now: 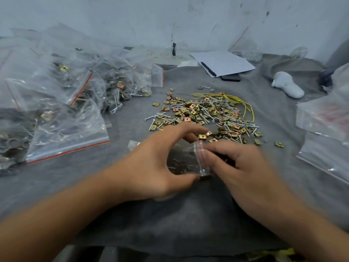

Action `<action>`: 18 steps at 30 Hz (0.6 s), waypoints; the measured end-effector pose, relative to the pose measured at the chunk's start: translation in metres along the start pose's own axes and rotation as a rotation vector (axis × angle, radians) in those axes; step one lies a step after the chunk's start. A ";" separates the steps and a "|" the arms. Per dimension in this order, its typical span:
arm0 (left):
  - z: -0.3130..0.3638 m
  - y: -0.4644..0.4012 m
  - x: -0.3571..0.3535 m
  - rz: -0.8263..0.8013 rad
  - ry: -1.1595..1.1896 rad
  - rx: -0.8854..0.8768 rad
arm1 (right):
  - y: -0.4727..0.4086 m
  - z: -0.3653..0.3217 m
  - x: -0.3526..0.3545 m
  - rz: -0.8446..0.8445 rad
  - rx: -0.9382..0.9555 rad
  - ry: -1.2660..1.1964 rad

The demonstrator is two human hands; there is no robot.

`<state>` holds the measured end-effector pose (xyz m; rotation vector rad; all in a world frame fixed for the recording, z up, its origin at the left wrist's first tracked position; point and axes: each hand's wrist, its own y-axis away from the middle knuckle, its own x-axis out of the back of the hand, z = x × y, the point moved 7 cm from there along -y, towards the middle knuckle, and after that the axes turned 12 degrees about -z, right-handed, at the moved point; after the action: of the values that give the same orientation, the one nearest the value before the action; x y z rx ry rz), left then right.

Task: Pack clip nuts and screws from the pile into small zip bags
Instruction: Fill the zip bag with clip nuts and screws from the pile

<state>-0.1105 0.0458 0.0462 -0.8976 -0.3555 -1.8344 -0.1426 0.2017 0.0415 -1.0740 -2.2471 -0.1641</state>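
A small clear zip bag (186,161) with a red seal line lies on the grey cloth between my hands, with screws and clip nuts showing dimly inside. My left hand (154,163) curls round the bag's left side, thumb at its lower corner. My right hand (238,165) pinches the red zip strip on the bag's right end. Just beyond the hands spreads the pile of brass-coloured clip nuts and silver screws (204,114).
Filled zip bags (62,103) are heaped at the left. More clear bags (328,129) lie at the right edge. Yellow wire (239,103) loops at the pile's far side. A white paper (222,63) and a white object (287,84) sit further back, near the wall.
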 end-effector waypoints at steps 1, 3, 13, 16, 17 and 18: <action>-0.003 0.000 0.002 0.018 -0.004 0.004 | -0.003 0.001 0.005 -0.006 0.013 0.020; -0.008 0.000 0.006 0.049 -0.024 0.033 | -0.006 0.008 0.029 0.044 -0.004 0.061; -0.016 -0.001 0.006 0.074 -0.037 0.052 | 0.006 0.064 0.108 0.122 -0.391 0.646; -0.017 -0.001 0.006 0.072 -0.025 0.050 | 0.001 0.058 0.106 0.133 -0.358 0.728; -0.018 -0.001 0.006 0.074 -0.027 0.049 | 0.000 0.058 0.106 0.132 -0.369 0.760; -0.018 0.000 0.006 0.075 -0.028 0.048 | -0.001 0.059 0.104 0.129 -0.382 0.803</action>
<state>-0.1194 0.0308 0.0383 -0.8929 -0.3764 -1.7393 -0.2206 0.2916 0.0566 -1.0793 -1.4437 -0.8362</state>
